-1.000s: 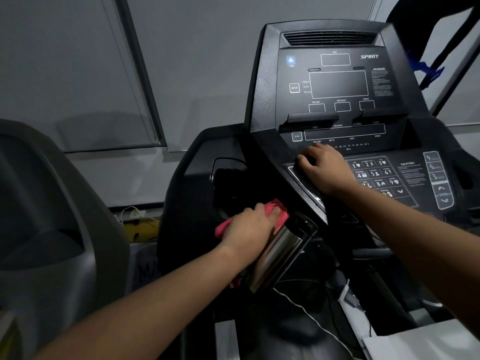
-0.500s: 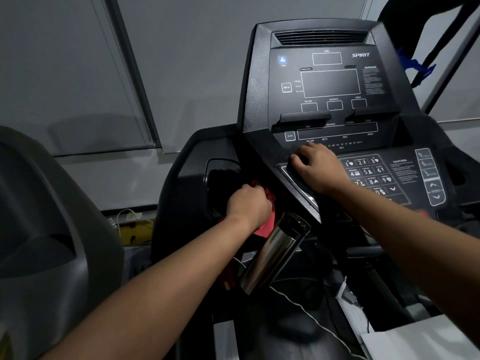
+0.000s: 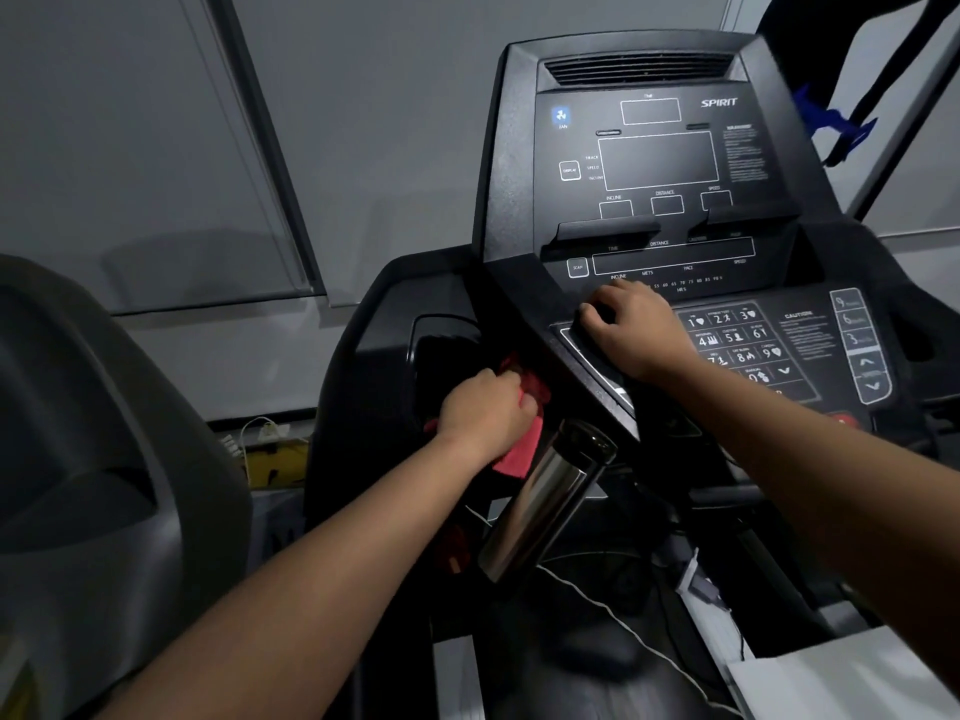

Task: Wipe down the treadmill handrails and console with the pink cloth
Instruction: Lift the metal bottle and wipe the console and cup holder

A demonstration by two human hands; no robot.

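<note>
**Left hand scrubs beside the cup pocket, right hand braces on the panel**

Here we are at the left side of the console (image 3: 660,163). The left hand (image 3: 485,413) has its fingers curled tight round the pink cloth (image 3: 519,452), which is bunched up and pressed against the black housing at the right edge of the recessed cup pocket (image 3: 441,345). A red-pink fold pokes out above the knuckles, and a flap hangs below the wrist, just beside the top end of the chrome handrail (image 3: 545,496), which slants down from under the console's lower left corner.

Over on the lower panel, the right hand (image 3: 631,335) rests knuckles up with its fingers curled under. Nothing shows inside it. It sits at the left edge of the number keypad (image 3: 737,340), covering part of that panel.

The display screens are dark. A thin white cord (image 3: 623,615) trails across the dark deck below the handrail. At the left edge of view stands a neighbouring grey machine (image 3: 104,459), with something yellow (image 3: 275,459) on the floor between the two.
</note>
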